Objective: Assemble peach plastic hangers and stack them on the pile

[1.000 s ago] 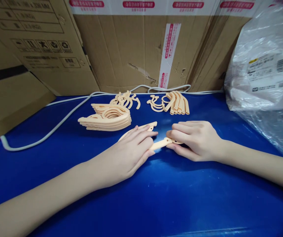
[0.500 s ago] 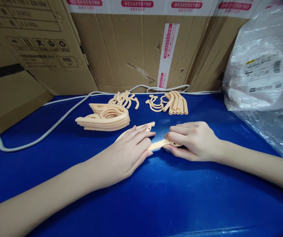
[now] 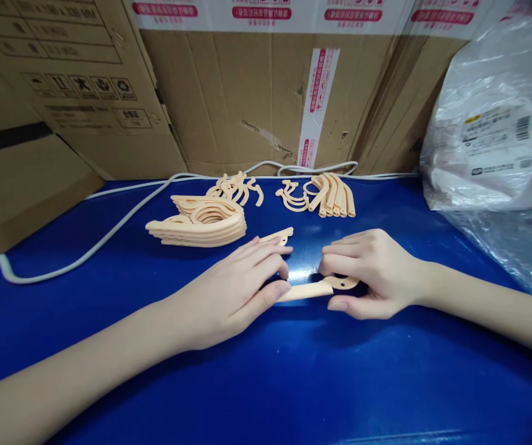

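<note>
Beyond both hands, toward the far side of the blue table cover (image 3: 294, 383), three groups of peach plastic parts: on the left a neat stack of curved hanger arms (image 3: 201, 224), just behind it a small heap of hooks (image 3: 239, 187), and to the right a row of bars (image 3: 333, 196) with some more hooks beside. All lying apart from the hands. Behind them a white cable (image 3: 108, 232), running along the far edge and bending toward the near left. Farther back, closing the scene, tall cardboard boxes (image 3: 247, 93) with red and white tape, and at the far right a clear plastic bag (image 3: 489, 123) with a printed label. In the middle of the cover, between the hands, the flat peach piece (image 3: 305, 291). Left hand (image 3: 233, 290) spread flat, fingers stretched, thumb tip against the left end of this piece, and covering a second peach piece (image 3: 279, 235), only its far tip visible. Right hand (image 3: 372, 272) pinching the rounded right end between thumb and fingers.
</note>
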The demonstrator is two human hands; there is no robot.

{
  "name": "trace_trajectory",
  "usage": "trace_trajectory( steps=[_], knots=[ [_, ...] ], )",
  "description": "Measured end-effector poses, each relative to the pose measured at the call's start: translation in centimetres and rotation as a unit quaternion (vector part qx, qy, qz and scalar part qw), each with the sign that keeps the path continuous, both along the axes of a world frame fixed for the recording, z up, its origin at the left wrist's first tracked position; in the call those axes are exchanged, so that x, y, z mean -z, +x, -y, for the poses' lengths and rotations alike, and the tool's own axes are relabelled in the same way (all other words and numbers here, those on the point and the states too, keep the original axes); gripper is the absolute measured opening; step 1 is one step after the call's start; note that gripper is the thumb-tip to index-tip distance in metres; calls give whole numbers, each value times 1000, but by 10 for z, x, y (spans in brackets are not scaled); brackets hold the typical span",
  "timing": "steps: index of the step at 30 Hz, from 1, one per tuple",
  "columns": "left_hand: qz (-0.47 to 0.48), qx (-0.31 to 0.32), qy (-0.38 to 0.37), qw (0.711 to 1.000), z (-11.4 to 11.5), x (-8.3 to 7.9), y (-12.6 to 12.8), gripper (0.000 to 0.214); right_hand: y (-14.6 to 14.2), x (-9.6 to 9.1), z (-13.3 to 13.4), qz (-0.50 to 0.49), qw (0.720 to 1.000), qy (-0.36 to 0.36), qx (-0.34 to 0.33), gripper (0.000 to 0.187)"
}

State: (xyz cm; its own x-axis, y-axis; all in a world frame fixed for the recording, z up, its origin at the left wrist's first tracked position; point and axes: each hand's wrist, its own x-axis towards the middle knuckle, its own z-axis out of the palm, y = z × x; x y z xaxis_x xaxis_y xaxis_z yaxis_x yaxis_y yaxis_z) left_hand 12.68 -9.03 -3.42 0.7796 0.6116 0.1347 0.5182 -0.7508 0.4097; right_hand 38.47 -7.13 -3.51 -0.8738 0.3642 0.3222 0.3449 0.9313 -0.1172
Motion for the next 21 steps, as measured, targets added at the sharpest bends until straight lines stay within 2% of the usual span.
trace_trajectory(
  steps=[4,7,10,13,15,21],
  knots=[
    [53,-39,-40,997,0,1,0,25,-5,-5,9,-11,999,-39,-18,28],
    [111,-57,-67,990,-2,4,1,34,-9,-10,14,-11,997,-70,-20,23],
    [147,-61,-73,984,-4,7,2,40,-12,-13,16,-13,994,-103,-23,13],
    [160,-62,-69,983,-5,7,3,35,-12,-15,15,-11,991,-129,-23,4],
    [158,-69,-62,983,-6,7,3,31,-11,-16,14,9,991,-131,-18,1],
    [124,-83,-30,988,-6,6,1,26,-6,-31,17,107,991,-73,35,12]
  ],
)
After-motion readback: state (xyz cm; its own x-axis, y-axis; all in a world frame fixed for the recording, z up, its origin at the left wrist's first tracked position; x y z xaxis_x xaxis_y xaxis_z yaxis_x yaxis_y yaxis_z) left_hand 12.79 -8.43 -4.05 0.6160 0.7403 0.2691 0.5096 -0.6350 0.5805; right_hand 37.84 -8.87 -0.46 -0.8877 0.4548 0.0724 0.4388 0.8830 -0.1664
